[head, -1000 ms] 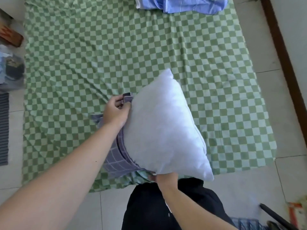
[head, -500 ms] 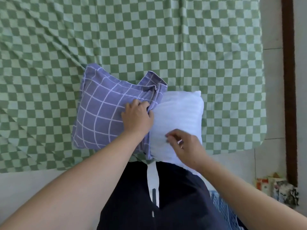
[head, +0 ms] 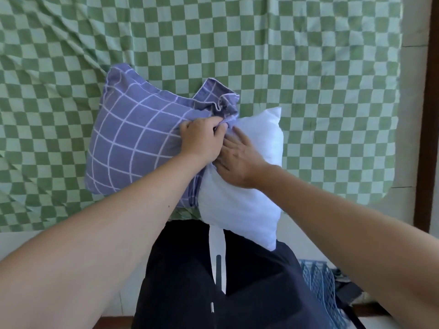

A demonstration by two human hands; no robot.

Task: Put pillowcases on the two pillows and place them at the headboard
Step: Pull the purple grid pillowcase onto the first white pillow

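Two bare hands are working at the middle of the view, above a green-and-white checked bedsheet (head: 285, 55) that is filling the upper field from 9 o'clock round to 3 o'clock. One white pillow (head: 244, 198) is lying half sheathed: its left portion is sitting inside a purple grid-patterned pillowcase (head: 128, 143), while its right portion is protruding bare toward 3 o'clock and 5 o'clock, overhanging the near edge of the sheet. The left hand (head: 202, 138) is gripping the bunched open hem of the pillowcase, fingers curled tightly round the gathered cloth. The right hand (head: 237, 160) is lying just beside it, at its 4 o'clock, fingers nearly straight and pressing flat on the bare pillow where it is meeting the hem; nothing is being held in it. Both forearms are crossing the lower field, the left one covering the pillowcase's lower right corner and the right one covering part of the sheet's edge. The person's dark garment (head: 190, 281), bearing a white drawstring (head: 217, 252), is occupying 6 o'clock and hiding the floor beneath the pillow's lower corner. One blue mesh basket (head: 318, 279) is showing at 5 o'clock, partly behind the right forearm. A dark wooden strip (head: 425, 115) is running vertically at 3 o'clock, beyond pale floor tiles (head: 411, 24).
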